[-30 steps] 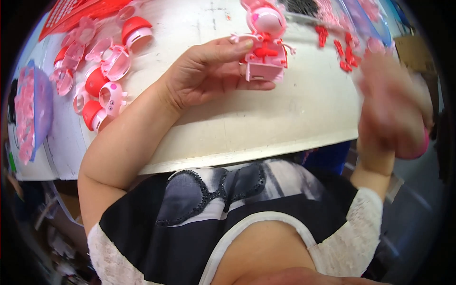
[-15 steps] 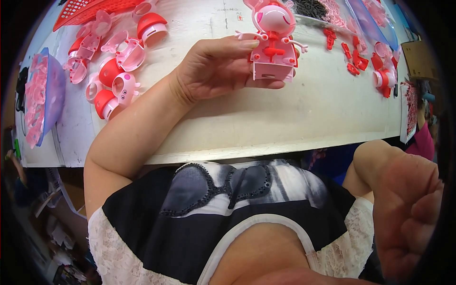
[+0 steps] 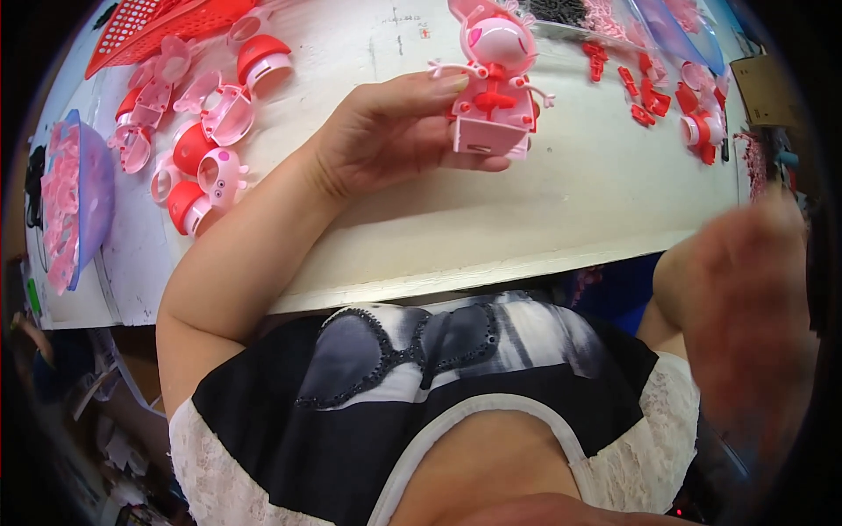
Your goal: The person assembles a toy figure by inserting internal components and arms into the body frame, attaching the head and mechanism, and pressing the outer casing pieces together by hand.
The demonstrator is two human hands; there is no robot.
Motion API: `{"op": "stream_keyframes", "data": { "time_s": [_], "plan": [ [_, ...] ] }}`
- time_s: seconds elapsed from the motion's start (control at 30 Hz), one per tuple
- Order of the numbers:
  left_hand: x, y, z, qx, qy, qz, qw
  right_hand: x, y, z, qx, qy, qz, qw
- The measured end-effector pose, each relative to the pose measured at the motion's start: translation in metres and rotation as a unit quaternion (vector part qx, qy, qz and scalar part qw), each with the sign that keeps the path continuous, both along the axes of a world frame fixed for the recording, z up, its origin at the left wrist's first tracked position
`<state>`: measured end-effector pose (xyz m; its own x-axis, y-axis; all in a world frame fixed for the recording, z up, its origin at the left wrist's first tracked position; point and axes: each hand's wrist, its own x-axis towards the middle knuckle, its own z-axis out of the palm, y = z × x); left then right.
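A pink and red plastic toy figure (image 3: 493, 131), with a round head, thin arms and a box-shaped base, is upright in my left hand (image 3: 386, 131). The thumb presses on its left side while the fingers pass behind and under it. Its inner pegs and a red middle part face me. Off to the right, beyond the table's front edge, my right hand (image 3: 752, 307) is raised close to the camera. Motion smears its fingers, so whether they hold anything is hidden.
Pink and red toy shells (image 3: 210, 149) lie on the white table (image 3: 421, 237) at left. A red perforated basket (image 3: 167, 31) and a blue bowl of pink parts (image 3: 95, 193) stand near them. Red pieces (image 3: 645, 92) lie at right, below trays of small parts. A cardboard box (image 3: 763, 92) is beyond.
My right hand has risen and become blurred. My left hand with the toy figure has shifted slightly left and down in view, the base tilting a little. The whole view has turned slightly.
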<state>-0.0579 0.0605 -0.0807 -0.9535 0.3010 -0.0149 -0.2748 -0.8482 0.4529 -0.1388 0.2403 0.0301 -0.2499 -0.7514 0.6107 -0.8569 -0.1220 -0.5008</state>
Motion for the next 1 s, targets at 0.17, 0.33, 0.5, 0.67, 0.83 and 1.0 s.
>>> {"op": "stream_keyframes", "data": {
  "time_s": [0.17,0.33,0.5,0.67,0.83,1.0],
  "plan": [
    [0.006,0.004,0.008,-0.119,-0.019,-0.003,0.993,-0.030,-0.001,0.019,0.098,-0.004,0.000,0.995],
    [0.004,0.005,0.012,-0.066,-0.031,-0.049,0.996,-0.042,-0.017,0.022,0.300,0.029,0.044,0.953],
    [0.006,0.005,0.010,-0.074,-0.062,-0.034,0.995,-0.053,-0.030,0.016,0.370,0.094,0.093,0.920],
    [0.001,0.006,0.010,-0.089,-0.036,-0.016,0.995,-0.053,-0.031,0.017,0.332,0.123,0.100,0.930],
    [0.003,0.007,0.007,-0.103,-0.034,-0.012,0.994,-0.053,-0.031,0.018,0.319,0.109,0.118,0.934],
    [0.004,0.006,0.010,-0.144,-0.053,-0.013,0.988,-0.052,-0.036,0.021,0.370,0.078,0.106,0.920]
  ]
}}
